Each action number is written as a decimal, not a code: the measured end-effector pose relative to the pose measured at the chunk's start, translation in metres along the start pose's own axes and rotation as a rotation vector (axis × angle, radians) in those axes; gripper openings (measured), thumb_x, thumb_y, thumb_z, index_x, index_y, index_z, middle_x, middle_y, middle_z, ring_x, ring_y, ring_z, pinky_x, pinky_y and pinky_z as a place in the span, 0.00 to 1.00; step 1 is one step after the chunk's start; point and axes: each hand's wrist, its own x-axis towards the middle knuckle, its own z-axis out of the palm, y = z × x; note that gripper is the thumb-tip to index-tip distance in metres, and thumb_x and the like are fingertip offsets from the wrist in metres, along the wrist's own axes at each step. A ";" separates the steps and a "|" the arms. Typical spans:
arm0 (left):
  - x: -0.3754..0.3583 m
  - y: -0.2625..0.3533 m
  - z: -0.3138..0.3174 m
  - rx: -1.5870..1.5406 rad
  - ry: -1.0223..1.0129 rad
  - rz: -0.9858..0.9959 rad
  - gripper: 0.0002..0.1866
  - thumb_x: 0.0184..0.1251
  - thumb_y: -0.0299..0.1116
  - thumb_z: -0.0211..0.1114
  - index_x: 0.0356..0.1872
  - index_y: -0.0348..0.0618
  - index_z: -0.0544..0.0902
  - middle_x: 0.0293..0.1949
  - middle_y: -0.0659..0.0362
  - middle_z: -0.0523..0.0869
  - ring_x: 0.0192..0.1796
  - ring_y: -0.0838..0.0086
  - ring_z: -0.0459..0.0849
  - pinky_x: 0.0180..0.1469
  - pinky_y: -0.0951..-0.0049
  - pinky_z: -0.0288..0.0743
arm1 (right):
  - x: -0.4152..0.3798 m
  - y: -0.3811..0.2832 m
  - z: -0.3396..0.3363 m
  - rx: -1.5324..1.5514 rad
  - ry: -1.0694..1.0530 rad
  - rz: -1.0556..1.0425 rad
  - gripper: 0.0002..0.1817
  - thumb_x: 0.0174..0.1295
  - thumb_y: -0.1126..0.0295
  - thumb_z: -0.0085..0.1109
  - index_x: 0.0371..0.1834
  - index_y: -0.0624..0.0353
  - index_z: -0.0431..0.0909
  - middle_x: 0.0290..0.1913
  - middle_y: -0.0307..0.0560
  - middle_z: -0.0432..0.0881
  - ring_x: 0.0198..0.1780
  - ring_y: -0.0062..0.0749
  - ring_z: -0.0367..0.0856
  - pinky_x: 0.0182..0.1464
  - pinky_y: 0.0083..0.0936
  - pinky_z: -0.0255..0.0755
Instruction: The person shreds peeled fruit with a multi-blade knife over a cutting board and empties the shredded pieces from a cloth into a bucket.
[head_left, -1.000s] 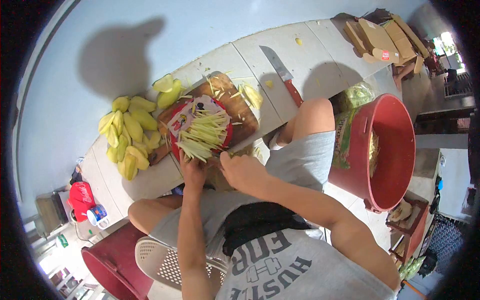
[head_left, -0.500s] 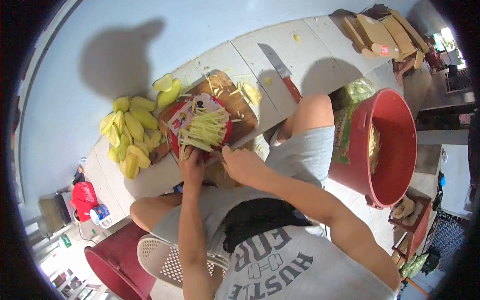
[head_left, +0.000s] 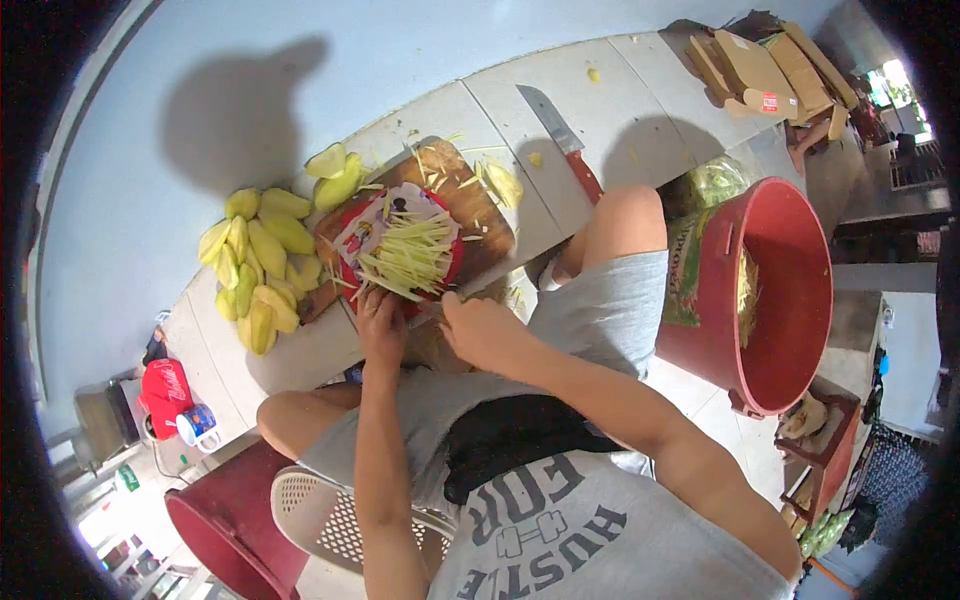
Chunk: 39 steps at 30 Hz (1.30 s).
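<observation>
Pale green strips (head_left: 412, 252) lie heaped on a red round plate (head_left: 457, 262) with a printed picture, which rests on a wooden cutting board (head_left: 490, 235). My left hand (head_left: 380, 322) is at the plate's near edge, its fingers curled against the ends of the strips; what they grip is hidden. To its right, my right hand (head_left: 478, 328) is closed in a fist around a small knife (head_left: 432, 309), of which only a thin grey bit shows. Peeled green mangoes (head_left: 265, 250) are piled left of the board.
A large knife with a red handle (head_left: 582, 175) lies on the tiled surface (head_left: 500, 90). At right stands a red bin (head_left: 725, 300) with shreds inside. Cardboard boxes (head_left: 755, 70) are at the far right, a mug (head_left: 198, 427) at the left.
My left hand has shifted slightly up against the strips, its fingers more curled over their ends. My right hand has barely moved. The plate and strips look almost unchanged.
</observation>
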 end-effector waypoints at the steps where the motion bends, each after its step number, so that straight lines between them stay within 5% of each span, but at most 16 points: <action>1: 0.000 -0.004 0.000 -0.001 -0.018 -0.027 0.16 0.51 0.19 0.68 0.44 0.35 0.86 0.49 0.47 0.86 0.55 0.47 0.83 0.59 0.52 0.75 | 0.000 0.002 0.003 0.000 0.005 -0.005 0.16 0.69 0.61 0.56 0.43 0.65 0.68 0.27 0.66 0.83 0.30 0.65 0.84 0.33 0.55 0.78; 8: 0.002 0.002 -0.005 -0.018 0.014 -0.001 0.14 0.50 0.18 0.68 0.41 0.35 0.85 0.45 0.48 0.87 0.50 0.50 0.85 0.53 0.56 0.79 | -0.006 -0.021 -0.035 -0.002 -0.082 0.023 0.17 0.71 0.60 0.53 0.49 0.65 0.70 0.32 0.64 0.85 0.36 0.63 0.87 0.38 0.53 0.82; 10: 0.009 0.009 -0.007 -0.143 0.022 -0.172 0.14 0.49 0.17 0.68 0.39 0.35 0.85 0.44 0.49 0.87 0.48 0.52 0.86 0.50 0.59 0.80 | -0.003 -0.019 -0.042 -0.010 -0.077 0.024 0.18 0.71 0.59 0.54 0.49 0.65 0.70 0.32 0.63 0.85 0.37 0.62 0.87 0.38 0.53 0.82; 14: 0.040 0.013 -0.021 -0.233 0.074 -0.157 0.10 0.50 0.16 0.67 0.35 0.36 0.84 0.42 0.52 0.85 0.42 0.57 0.85 0.42 0.65 0.81 | -0.002 -0.004 -0.042 -0.032 0.105 -0.034 0.16 0.68 0.61 0.57 0.47 0.62 0.70 0.33 0.61 0.84 0.35 0.60 0.85 0.36 0.52 0.80; 20: 0.040 0.030 -0.037 0.009 0.320 -0.108 0.19 0.47 0.14 0.63 0.42 0.42 0.83 0.48 0.49 0.82 0.50 0.53 0.81 0.53 0.59 0.76 | -0.009 0.019 -0.047 -0.129 0.187 -0.113 0.17 0.62 0.64 0.60 0.50 0.59 0.71 0.43 0.57 0.81 0.38 0.53 0.86 0.38 0.49 0.82; 25: 0.031 0.055 -0.037 0.058 0.073 0.078 0.28 0.39 0.16 0.64 0.48 0.50 0.83 0.57 0.50 0.75 0.60 0.50 0.72 0.63 0.51 0.64 | -0.008 0.030 -0.046 -0.221 0.164 -0.217 0.17 0.61 0.64 0.61 0.51 0.59 0.73 0.41 0.54 0.81 0.37 0.50 0.87 0.36 0.46 0.82; 39: 0.050 0.043 -0.030 0.211 -0.163 -0.033 0.30 0.43 0.24 0.67 0.54 0.55 0.86 0.66 0.47 0.71 0.69 0.47 0.64 0.71 0.49 0.54 | -0.016 0.046 -0.031 -0.210 0.213 -0.341 0.14 0.63 0.68 0.52 0.50 0.60 0.78 0.37 0.50 0.81 0.40 0.43 0.86 0.38 0.38 0.83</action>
